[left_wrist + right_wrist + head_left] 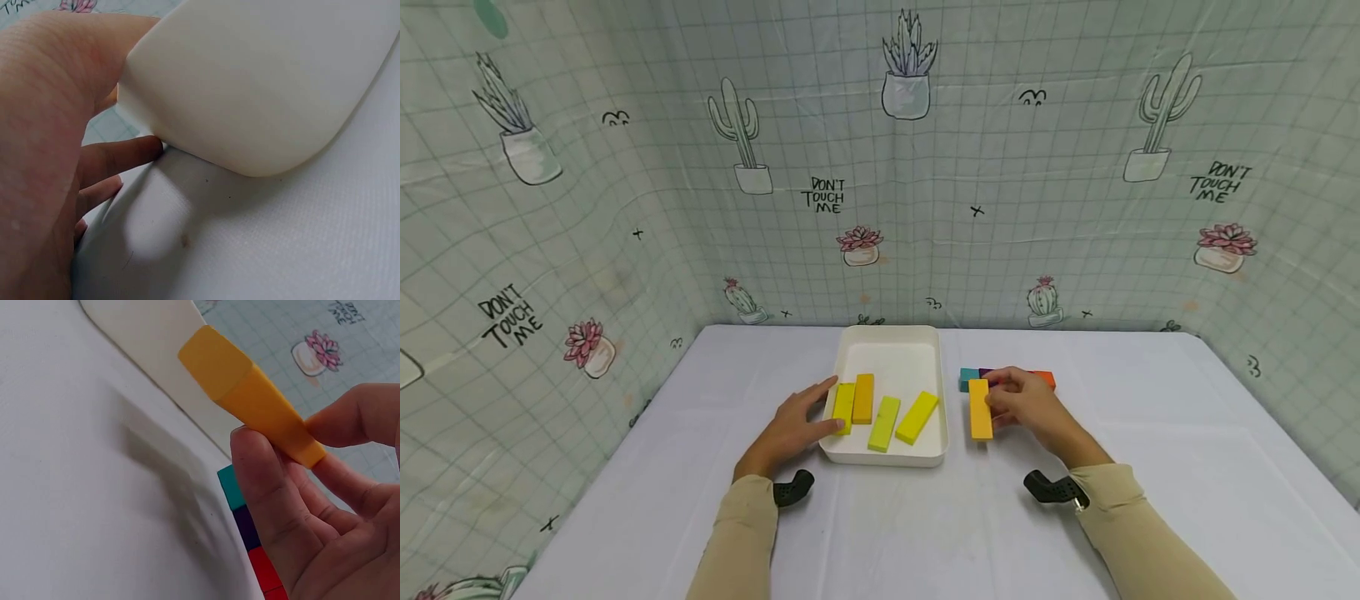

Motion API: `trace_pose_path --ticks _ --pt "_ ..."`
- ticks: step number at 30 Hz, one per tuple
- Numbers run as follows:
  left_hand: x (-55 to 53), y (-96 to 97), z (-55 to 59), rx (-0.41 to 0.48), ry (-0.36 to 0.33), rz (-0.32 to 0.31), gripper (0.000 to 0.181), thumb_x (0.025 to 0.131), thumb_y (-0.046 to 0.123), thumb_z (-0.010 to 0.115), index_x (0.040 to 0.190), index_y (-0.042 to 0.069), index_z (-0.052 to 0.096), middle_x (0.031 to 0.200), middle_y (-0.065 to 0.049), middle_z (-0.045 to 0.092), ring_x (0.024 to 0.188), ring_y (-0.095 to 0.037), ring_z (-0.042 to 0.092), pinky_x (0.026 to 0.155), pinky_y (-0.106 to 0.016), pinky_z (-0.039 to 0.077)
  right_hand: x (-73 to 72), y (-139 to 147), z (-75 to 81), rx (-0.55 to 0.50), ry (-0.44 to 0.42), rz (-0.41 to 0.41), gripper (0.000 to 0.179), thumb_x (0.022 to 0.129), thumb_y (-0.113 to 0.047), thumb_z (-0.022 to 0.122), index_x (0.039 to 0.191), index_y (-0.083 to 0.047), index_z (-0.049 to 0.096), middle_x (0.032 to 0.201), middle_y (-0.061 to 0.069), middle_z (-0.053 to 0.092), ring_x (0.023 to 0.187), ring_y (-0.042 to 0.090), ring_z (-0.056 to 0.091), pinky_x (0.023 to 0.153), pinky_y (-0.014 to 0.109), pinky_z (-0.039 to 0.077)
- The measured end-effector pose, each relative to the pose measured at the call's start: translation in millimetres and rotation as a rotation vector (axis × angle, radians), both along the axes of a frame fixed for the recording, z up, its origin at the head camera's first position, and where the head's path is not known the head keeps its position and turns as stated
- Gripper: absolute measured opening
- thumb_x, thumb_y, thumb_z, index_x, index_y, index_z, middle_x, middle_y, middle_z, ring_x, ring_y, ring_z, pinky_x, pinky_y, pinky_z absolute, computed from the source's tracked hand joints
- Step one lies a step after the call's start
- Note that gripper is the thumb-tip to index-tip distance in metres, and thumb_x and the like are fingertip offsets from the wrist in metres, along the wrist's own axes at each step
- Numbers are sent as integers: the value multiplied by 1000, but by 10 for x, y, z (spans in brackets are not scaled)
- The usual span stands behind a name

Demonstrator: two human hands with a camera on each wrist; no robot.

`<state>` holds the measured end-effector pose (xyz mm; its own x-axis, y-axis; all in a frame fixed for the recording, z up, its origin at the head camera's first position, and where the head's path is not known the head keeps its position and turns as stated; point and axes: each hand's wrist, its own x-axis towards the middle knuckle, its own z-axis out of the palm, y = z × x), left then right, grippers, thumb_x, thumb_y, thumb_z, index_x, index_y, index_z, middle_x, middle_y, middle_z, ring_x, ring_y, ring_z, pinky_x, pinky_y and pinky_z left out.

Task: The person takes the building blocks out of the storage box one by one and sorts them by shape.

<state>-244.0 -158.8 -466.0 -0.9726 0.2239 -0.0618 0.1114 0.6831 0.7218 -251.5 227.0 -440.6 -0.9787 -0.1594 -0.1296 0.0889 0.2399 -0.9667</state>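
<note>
My right hand [1030, 410] pinches a yellow-orange block [980, 408] between thumb and fingers, just right of the white tray [891, 350]. In the right wrist view the block [269, 412] hangs above the table, its shadow below. My left hand [786, 429] holds the tray's left edge, thumb at the rim and fingers along the outer wall [212, 112]. Inside the tray lie a yellow block [844, 407], an orange-yellow block [863, 398], a lime block [883, 423] and another yellow block [917, 417].
Behind the right hand is a row of blocks, partly hidden: a teal block [232, 487], a dark purple block [245, 528], a red block [264, 569] and an orange block [1045, 379]. A white cloth [880, 533] covers the table; a printed curtain [805, 125] hangs behind.
</note>
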Motion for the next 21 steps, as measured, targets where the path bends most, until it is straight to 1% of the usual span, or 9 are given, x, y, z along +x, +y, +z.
trace_pose_path --ticks 7,10,15,21 --pt "13 -4 -1 1 17 -8 78 90 44 69 158 29 35 161 -7 32 150 -39 18 118 -64 12 10 -1 -47 23 -7 34 42 93 -9 62 131 4 50 106 18 64 78 27 66 73 35 61" --pt "10 -2 6 2 15 -11 78 90 43 69 158 29 35 162 -5 32 150 -36 19 119 -60 10 9 -6 -61 32 -10 43 43 94 -10 63 132 4 49 107 18 64 78 27 66 73 35 61" --pt "-9 4 15 1 33 -29 77 90 42 69 158 25 36 161 -7 34 150 -34 23 121 -56 7 13 -15 -81 73 -9 61 42 95 -13 65 131 3 51 104 16 64 77 27 66 73 36 61" --pt "-12 5 11 -4 35 -26 77 90 42 69 158 25 36 160 -7 34 149 -34 23 121 -55 7 13 -44 -112 146 -19 60 42 95 -11 66 132 2 53 100 15 64 77 25 65 72 35 61"
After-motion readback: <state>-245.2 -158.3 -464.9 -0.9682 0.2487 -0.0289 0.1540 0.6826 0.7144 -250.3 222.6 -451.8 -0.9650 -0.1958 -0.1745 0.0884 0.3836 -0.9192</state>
